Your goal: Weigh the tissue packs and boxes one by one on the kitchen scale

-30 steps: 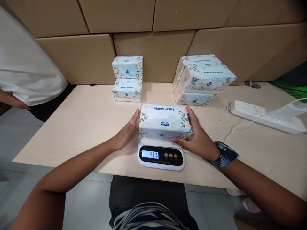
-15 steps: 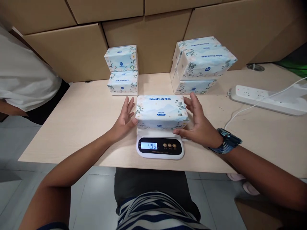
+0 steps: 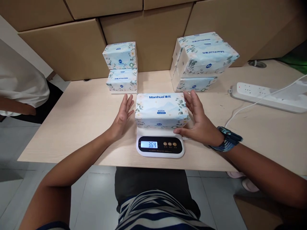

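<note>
A floral tissue pack (image 3: pixel 161 108) rests on the white digital scale (image 3: pixel 141 150), whose lit display (image 3: pixel 149 144) shows 3.64. To the pack's left, my left hand (image 3: pixel 121 119) is open with its fingers up and a small gap to the wrapper. My right hand (image 3: pixel 199 119) stands around the pack's right end, fingers spread, thumb by the front lower corner. It is open; whether a fingertip touches the wrapper I cannot tell. The scale's platform is mostly hidden under the pack.
Two tissue packs (image 3: pixel 122 81) are stacked at the back left, several more (image 3: pixel 208 60) at the back right. Cardboard boxes (image 3: pixel 148 41) wall the table's rear. A power strip (image 3: pixel 268 95) with a white cable lies right. A person in a white shirt (image 3: pixel 21 76) stands left.
My left hand has drawn a little away from the pack, its thumb off the wrapper. The display went from 4.95 to 3.64. The person at left has shifted left.
</note>
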`<state>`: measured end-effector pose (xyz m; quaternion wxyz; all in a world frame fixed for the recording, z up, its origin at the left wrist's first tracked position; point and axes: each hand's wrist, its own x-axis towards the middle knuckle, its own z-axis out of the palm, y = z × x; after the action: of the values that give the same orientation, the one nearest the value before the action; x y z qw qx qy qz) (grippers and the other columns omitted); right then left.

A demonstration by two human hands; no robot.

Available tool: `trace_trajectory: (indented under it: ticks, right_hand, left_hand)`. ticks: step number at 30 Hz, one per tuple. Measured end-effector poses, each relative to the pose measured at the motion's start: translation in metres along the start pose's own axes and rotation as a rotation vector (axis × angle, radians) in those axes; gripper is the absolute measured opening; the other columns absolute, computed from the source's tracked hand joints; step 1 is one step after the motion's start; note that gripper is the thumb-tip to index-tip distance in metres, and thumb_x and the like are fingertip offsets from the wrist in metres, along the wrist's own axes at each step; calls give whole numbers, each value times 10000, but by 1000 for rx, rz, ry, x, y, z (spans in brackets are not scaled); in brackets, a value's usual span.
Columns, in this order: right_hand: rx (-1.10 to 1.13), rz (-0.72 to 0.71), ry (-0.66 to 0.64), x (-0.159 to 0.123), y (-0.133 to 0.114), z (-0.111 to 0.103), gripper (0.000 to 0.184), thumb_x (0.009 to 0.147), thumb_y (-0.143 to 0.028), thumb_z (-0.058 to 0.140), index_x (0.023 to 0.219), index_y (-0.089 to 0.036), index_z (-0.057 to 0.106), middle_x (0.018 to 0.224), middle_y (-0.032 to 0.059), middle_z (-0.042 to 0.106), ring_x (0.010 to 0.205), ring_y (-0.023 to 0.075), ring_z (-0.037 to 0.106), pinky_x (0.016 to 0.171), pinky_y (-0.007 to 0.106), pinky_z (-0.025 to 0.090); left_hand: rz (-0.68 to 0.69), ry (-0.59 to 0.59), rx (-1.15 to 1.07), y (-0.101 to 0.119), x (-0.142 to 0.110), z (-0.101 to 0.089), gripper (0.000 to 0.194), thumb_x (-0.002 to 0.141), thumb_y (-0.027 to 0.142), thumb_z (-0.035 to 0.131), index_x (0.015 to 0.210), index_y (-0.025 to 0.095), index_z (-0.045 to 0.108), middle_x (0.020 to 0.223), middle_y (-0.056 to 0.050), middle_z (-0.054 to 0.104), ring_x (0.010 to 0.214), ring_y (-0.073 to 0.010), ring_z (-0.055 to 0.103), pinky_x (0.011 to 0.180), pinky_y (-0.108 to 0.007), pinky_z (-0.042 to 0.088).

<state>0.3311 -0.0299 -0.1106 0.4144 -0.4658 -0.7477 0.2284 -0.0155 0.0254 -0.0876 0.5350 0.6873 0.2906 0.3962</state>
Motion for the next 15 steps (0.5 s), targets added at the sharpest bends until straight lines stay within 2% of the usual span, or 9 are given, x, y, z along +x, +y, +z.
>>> trace_trajectory:
  ticks: [5, 10, 15]
  right_hand:
    - [-12, -5, -34, 0, 1, -1, 1478, 739, -897, 809, 1791, -431, -120, 1929, 73, 27, 1786, 416, 65, 1427, 713, 223]
    - [-5, -6, -31, -1, 3, 0, 1459, 756, -894, 799, 1787, -443, -129, 1931, 54, 15, 1785, 416, 60, 1424, 712, 238]
    - [-25, -27, -10, 0, 2, 0, 1463, 756, -836, 856, 1793, -438, -98, 1929, 60, 53, 1778, 434, 99, 1415, 727, 257]
  left_hand:
    - [51, -40, 35, -10, 2, -2, 1137, 906, 1027, 340, 1803, 441, -40, 1938, -8, -33, 1811, -342, -53, 1465, -629, 62]
    - [38, -62, 64, -5, 2, -1, 1167, 895, 1031, 360, 1799, 436, -76, 1937, -15, -59, 1809, -340, -88, 1466, -631, 59]
    - [41, -86, 77, 3, 0, 3, 1234, 853, 1073, 293, 1801, 394, -109, 1934, -39, -95, 1807, -343, -95, 1473, -609, 58]
